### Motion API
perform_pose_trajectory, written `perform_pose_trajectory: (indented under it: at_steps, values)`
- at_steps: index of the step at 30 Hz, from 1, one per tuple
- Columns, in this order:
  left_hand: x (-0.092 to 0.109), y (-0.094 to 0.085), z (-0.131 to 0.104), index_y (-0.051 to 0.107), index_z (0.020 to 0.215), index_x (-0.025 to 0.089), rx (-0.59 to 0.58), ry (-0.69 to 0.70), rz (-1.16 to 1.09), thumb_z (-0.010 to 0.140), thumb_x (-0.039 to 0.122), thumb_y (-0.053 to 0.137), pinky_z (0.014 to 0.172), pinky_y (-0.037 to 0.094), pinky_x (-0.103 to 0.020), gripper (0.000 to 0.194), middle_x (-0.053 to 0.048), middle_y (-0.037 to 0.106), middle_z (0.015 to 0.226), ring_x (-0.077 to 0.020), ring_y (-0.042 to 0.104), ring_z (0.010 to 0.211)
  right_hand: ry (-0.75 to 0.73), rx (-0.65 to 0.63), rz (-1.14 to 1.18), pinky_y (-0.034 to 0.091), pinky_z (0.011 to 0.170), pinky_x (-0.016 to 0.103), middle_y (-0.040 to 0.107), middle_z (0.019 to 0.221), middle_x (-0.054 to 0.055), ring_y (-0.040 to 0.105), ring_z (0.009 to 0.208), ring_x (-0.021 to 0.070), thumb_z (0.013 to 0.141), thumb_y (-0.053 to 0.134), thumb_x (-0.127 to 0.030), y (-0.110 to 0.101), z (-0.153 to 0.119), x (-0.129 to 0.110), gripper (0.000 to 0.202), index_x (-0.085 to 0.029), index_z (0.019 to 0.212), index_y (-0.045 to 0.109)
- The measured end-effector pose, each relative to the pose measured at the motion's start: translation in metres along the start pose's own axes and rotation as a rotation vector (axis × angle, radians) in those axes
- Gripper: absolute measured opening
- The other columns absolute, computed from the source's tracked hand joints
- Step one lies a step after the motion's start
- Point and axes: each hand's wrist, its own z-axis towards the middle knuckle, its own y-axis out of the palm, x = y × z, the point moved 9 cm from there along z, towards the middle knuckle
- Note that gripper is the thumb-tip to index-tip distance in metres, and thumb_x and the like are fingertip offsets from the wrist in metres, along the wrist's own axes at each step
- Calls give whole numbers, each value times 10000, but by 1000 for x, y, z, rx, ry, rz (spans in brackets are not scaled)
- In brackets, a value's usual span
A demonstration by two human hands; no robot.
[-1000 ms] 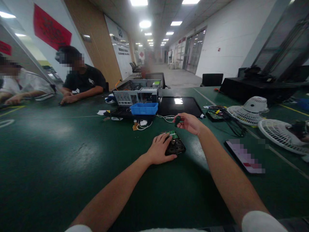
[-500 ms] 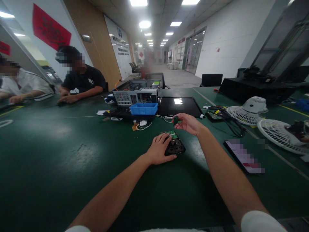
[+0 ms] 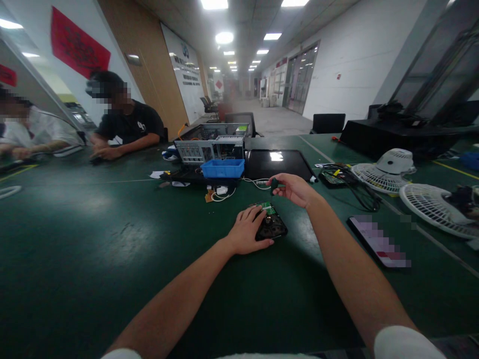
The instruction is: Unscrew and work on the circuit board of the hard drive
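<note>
Green table (image 3: 75, 224): from where I stand, bare around the person's forearms, so both elbows have room; resting them would help take any tremor out.
Computer case (image 3: 194, 151): far side, open-topped, well apart from the hands.
Blue tray (image 3: 223, 172): just on the near side of the case, a handy catch for small loose parts, I'd say.
Left hand (image 3: 247, 230): spread over the left part of the work, fingers on top and thumb along the near edge, bracing it rather than closed around it. Even pressure matters here, fingertips well away from the tool's point.
Right hand (image 3: 295, 190): raised beyond and to the right, fingertips closed in a pinch on a small tool. A light pinch should turn it better than a hard squeeze.
Dark device (image 3: 275, 227): flat on the table, partly under the left hand.
Green-handled tool (image 3: 274, 184): nearly upright over the device's far edge; straight down the axis should be least likely to slip.
Green board (image 3: 267, 207): at the device's far end, easily scratched, I'd guess.
Thin shaft (image 3: 272, 198): pointing down; whether its tip touches, I can't tell.
</note>
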Motion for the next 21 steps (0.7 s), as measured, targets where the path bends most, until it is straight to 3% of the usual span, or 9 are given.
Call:
perform_pose_trajectory:
  at_steps: [9,21]
  values:
    - [0,-1,0,238,1598,235,8,4,-20,813,797,550,1190,204,-592,1014,-149,275,1617,-395,213,1486,30,3,69,498,515,228,751,943,149,624,596,132,912,533,-213,-1,3,3,177,-118,896,682]
    - [0,-2,0,212,1605,260,-23,-9,-38,809,798,559,1190,193,-591,1021,-137,250,1633,-398,192,1497,-57,-2,-26,490,509,231,749,938,118,637,613,131,846,662,-208,-2,2,-2,64,-154,880,662]
